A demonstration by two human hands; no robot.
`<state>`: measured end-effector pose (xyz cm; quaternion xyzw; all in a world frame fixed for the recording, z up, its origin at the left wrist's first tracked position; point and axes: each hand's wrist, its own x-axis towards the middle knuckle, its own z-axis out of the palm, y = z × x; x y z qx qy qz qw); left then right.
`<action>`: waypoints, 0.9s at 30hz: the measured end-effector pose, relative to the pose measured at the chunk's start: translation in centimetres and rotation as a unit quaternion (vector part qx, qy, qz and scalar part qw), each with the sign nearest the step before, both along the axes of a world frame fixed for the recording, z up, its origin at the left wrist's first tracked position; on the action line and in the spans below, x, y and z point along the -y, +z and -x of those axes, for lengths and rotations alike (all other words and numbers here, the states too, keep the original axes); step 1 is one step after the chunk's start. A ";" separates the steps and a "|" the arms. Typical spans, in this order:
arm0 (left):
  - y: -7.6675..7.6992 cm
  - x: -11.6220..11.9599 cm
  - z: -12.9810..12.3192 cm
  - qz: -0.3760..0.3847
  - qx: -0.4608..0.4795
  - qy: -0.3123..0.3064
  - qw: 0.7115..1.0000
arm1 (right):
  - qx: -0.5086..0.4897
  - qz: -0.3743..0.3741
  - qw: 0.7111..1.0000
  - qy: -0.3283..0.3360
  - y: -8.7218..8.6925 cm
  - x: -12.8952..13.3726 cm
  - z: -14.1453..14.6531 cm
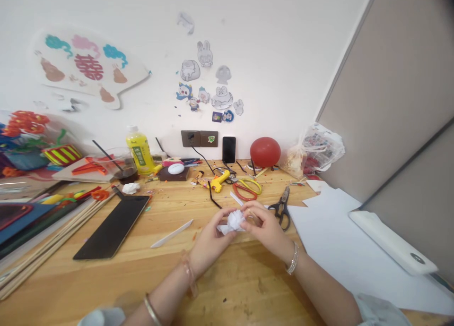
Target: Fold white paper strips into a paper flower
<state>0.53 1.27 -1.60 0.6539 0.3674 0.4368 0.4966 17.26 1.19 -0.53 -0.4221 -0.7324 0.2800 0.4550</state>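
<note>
Holding a white paper rosette (235, 220) in both hands, in front of the body and above the wooden tabletop (209, 293); hard to tell whether lifted clear of the wood or touching it. Curling the left hand (216, 232) around its left side, with thumb along the near edge and fingers bent behind, partly hidden. Pinching its right side between the thumb and fingertips of the right hand (265, 226). Wearing a silvery bracelet (292, 258) on the right wrist, a pinkish band (189, 273) and a bangle (152, 309) on the left.

Just beside the right hand, black-handled scissors (282, 209) with the blade end pointing away. To the left of the left hand, a narrow white strip (172, 234), set at a slant; further left, a black flat panel (112, 229). Beyond the fingers, red-handled scissors (244, 192), a yellow glue gun (220, 181) and scattered scraps. At the right, large white paper sheets (326, 245). Near the wall, a red balloon (265, 152), an upright phone (229, 150) and a yellow drink bottle (140, 151).
</note>
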 end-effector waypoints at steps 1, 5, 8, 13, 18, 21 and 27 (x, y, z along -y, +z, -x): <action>0.0 0.1 0.0 -0.014 -0.008 0.002 1.000 | -0.007 0.005 1.000 0.002 0.1 0.0 0.0; -0.1 0.3 0.0 -0.036 -0.048 0.006 0.998 | -0.025 0.070 0.997 0.001 0.1 -0.1 -0.3; 0.1 0.5 -0.1 -0.024 -0.057 -0.005 0.998 | -0.016 0.125 0.992 0.004 0.3 -0.2 -0.6; 0.6 0.6 -0.1 0.022 -0.048 -0.017 0.998 | 0.014 0.112 0.993 0.039 0.5 0.0 -0.8; 0.7 0.4 0.2 0.067 -0.012 -0.037 0.997 | 0.045 0.127 0.991 0.007 0.5 0.3 -0.5; 0.7 0.4 0.5 0.073 -0.020 -0.077 0.994 | 0.040 0.122 0.992 0.008 0.7 0.5 -0.4; 0.8 0.4 0.6 0.018 -0.076 -0.054 0.995 | 0.002 0.118 0.993 0.004 0.8 0.6 -0.5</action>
